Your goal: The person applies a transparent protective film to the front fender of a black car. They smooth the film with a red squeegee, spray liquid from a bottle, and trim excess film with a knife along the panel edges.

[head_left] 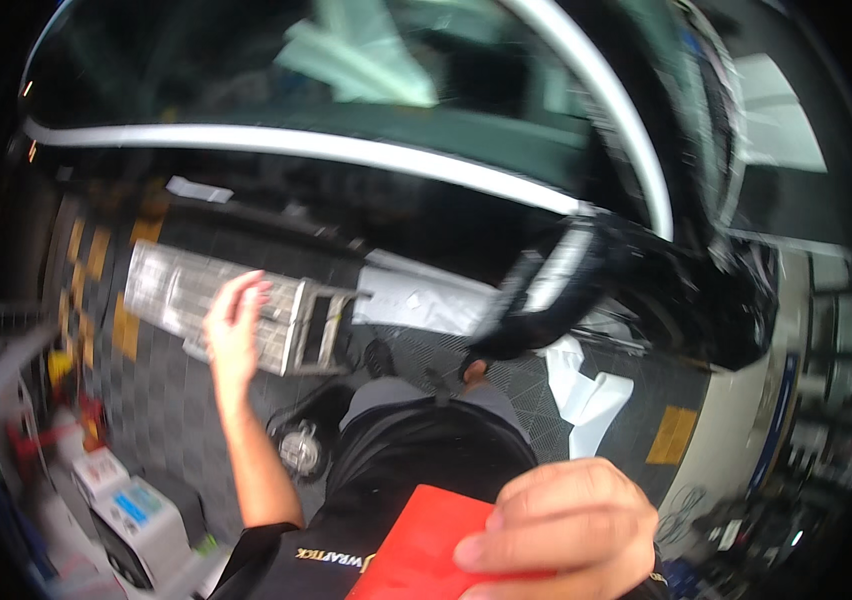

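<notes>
Close to the view, at the lower right, my right hand (576,525) pinches a flat red squeegee (426,545) between thumb and fingers. The squeegee is held in front of my black shirt, and its lower part runs out of the picture. My left hand (236,315) is raised on the left with its fingers stretched out and nothing in it. Below that hand stands a metal work platform (176,285). Ahead of me is a black car, its side window (216,80) edged by a bright trim strip (346,147). The car's side mirror (546,285) juts toward me.
White sheet material (431,298) lies on the floor by the car, and a curled white strip (591,395) lies right of my legs. A round metal-topped object (301,448) sits by my left side. White boxes (141,520) stand lower left; dark clutter (776,520) is at right.
</notes>
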{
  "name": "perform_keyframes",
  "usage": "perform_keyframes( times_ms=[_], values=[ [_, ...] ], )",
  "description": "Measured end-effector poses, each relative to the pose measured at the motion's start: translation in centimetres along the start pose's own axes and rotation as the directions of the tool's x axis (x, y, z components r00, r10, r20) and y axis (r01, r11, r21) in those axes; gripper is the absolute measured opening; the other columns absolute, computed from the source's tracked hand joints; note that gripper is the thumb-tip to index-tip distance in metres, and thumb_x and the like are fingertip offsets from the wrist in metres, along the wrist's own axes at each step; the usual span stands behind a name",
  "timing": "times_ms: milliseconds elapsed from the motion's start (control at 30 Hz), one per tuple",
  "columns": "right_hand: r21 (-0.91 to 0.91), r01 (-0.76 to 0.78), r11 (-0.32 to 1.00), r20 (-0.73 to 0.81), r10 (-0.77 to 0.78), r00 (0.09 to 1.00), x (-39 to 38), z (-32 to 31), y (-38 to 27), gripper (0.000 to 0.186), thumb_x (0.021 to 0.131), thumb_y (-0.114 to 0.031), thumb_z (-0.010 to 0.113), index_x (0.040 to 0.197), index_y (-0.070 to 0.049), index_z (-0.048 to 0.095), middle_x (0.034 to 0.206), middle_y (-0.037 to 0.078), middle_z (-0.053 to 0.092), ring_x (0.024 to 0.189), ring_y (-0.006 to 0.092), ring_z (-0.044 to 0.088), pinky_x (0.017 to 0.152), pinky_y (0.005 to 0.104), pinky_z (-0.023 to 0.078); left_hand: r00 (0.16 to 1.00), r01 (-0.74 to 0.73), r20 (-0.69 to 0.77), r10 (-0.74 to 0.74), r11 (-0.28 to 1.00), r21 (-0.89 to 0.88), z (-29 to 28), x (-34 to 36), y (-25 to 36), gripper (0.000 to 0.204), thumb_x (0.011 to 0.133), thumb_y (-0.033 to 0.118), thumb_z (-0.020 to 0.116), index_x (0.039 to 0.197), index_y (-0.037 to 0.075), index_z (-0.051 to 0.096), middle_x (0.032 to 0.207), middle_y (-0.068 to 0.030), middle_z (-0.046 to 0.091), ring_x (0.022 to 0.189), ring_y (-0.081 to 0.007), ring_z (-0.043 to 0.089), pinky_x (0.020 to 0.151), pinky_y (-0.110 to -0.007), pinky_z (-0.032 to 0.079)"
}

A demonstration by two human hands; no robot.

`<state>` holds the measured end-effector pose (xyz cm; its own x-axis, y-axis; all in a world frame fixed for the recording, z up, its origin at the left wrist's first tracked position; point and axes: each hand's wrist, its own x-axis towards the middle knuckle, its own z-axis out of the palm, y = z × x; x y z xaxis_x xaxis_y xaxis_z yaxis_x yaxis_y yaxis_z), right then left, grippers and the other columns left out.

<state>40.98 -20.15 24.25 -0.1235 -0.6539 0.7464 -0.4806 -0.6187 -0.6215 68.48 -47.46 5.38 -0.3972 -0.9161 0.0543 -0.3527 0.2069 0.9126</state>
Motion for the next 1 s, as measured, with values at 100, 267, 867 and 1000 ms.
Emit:
perform_keyframes(
  times_ms=[100, 267, 867, 1000],
  values=[
    [-0.037, -0.437, 0.899, 0.323, 0.424, 0.846, -4.4, 6.2, 3.7, 0.032, 0.087, -0.005, 0.083, 0.119, -0.001, 0.080, 0.118, 0.015, 0.079, 0.102, 0.0307, 0.077, 0.090, 0.0407, 0.063, 0.945, 0.297, 0.012, -0.328, 0.871, 0.392, -3.7, -3.1, -11.3, 0.045, 0.108, 0.032, 0.070, 0.141, 0.002, 0.072, 0.129, -0.0201, 0.078, 0.119, -0.0359, 0.074, 0.109, -0.046, 0.056],
    [-0.468, -0.883, -0.041, -0.067, 0.998, -0.011, -27.8, 10.6, 11.4, 0.022, 0.105, -0.016, 0.067, 0.110, 0.002, 0.079, 0.100, 0.020, 0.081, 0.095, 0.0323, 0.079, 0.088, 0.0420, 0.059, 0.723, 0.516, 0.045, -0.689, 0.584, 0.627, -7.9, -6.5, -22.5, 0.062, 0.101, 0.043, 0.074, 0.146, 0.001, 0.068, 0.140, -0.0294, 0.072, 0.136, -0.0414, 0.067, 0.114, -0.049, 0.052],
    [-0.489, -0.609, -0.624, -0.220, 0.764, -0.606, -39.5, 10.1, -4.2, 0.039, 0.099, -0.036, 0.067, 0.114, -0.003, 0.080, 0.103, 0.022, 0.081, 0.096, 0.0351, 0.081, 0.081, 0.0450, 0.061, 0.473, 0.880, -0.461, -0.751, 0.371, 0.297, 0.8, 4.5, -61.8, 0.091, 0.101, 0.063, 0.071, 0.132, -0.022, 0.062, 0.109, -0.0334, 0.079, 0.114, -0.0461, 0.076, 0.104, -0.050, 0.057],
    [-0.538, -0.702, -0.467, -0.111, 0.864, -0.490, -43.6, 7.5, -4.1, 0.020, 0.104, -0.014, 0.066, 0.110, 0.000, 0.080, 0.091, 0.012, 0.080, 0.078, 0.0216, 0.074, 0.074, 0.0379, 0.059, 0.601, 0.792, -0.371, -0.708, 0.465, 0.396, -0.6, 5.9, -67.6, 0.065, 0.105, 0.044, 0.066, 0.125, -0.017, 0.063, 0.094, -0.0273, 0.080, 0.100, -0.0370, 0.078, 0.098, -0.048, 0.058]
  ],
)
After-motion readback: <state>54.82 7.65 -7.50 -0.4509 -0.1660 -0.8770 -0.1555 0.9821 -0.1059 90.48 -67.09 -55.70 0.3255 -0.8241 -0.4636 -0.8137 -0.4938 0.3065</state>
